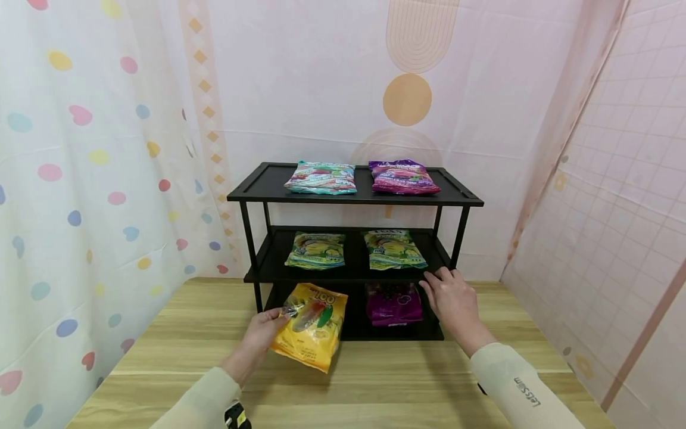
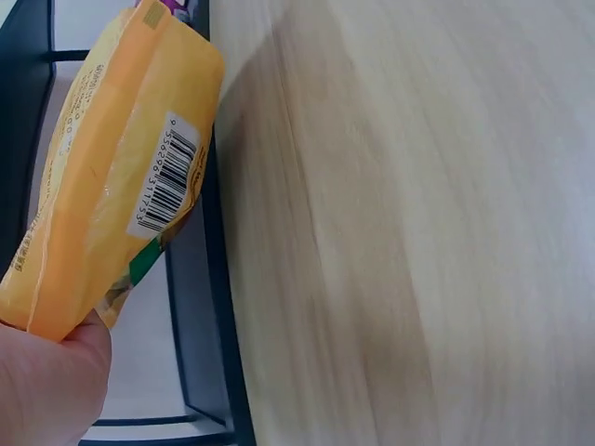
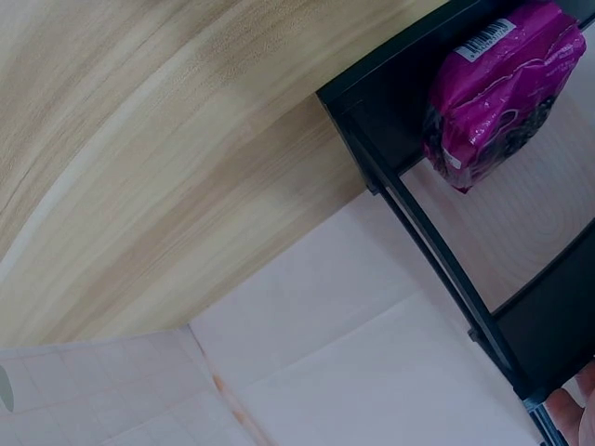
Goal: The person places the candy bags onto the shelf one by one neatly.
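My left hand (image 1: 264, 331) grips a yellow candy bag (image 1: 313, 328) by its left edge, with the thumb on the front. The bag is tilted in front of the left side of the bottom shelf; its barcode side faces the left wrist view. My right hand (image 1: 454, 301) has its fingertips at the right front corner of the black rack's middle shelf (image 1: 354, 274). In the right wrist view only a few fingers (image 3: 565, 413) show, at the rack's edge. Below and left of that hand, a purple bag (image 1: 393, 305) sits on the bottom shelf.
Two green bags, one left (image 1: 316, 250) and one right (image 1: 395, 249), lie on the middle shelf. A teal-and-white bag (image 1: 321, 177) and a magenta bag (image 1: 403, 177) lie on the top shelf (image 1: 265, 179). The rack stands on a wooden table (image 1: 386, 381) before patterned curtains.
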A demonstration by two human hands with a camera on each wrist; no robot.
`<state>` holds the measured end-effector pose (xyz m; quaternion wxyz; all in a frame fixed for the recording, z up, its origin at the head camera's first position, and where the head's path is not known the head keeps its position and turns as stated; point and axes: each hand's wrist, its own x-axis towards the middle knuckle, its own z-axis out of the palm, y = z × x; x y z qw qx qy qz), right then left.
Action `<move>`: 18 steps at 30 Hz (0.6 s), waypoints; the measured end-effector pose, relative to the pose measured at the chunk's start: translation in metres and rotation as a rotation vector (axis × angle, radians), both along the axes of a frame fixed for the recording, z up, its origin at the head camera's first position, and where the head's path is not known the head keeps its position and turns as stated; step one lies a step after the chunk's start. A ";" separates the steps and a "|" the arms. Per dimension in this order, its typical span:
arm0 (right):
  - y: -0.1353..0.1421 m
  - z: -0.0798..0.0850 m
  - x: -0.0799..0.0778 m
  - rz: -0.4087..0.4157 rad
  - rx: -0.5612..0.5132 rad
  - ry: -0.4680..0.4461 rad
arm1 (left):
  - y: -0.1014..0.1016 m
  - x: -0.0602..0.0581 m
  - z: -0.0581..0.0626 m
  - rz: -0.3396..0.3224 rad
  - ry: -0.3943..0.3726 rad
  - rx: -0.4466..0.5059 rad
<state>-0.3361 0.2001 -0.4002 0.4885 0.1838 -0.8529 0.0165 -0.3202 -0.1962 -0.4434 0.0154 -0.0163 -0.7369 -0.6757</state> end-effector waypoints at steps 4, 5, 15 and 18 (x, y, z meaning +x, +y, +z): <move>0.000 0.000 0.001 -0.003 0.001 -0.007 | -0.001 -0.004 -0.004 -0.004 -0.004 0.021; 0.000 0.000 0.001 -0.001 0.000 -0.009 | -0.001 -0.006 -0.005 -0.005 -0.006 0.019; 0.000 -0.001 -0.001 -0.006 -0.008 -0.012 | -0.008 -0.025 -0.007 -0.129 -0.073 0.034; 0.000 -0.001 -0.001 -0.006 -0.009 -0.011 | -0.008 -0.028 -0.007 -0.147 -0.079 -0.003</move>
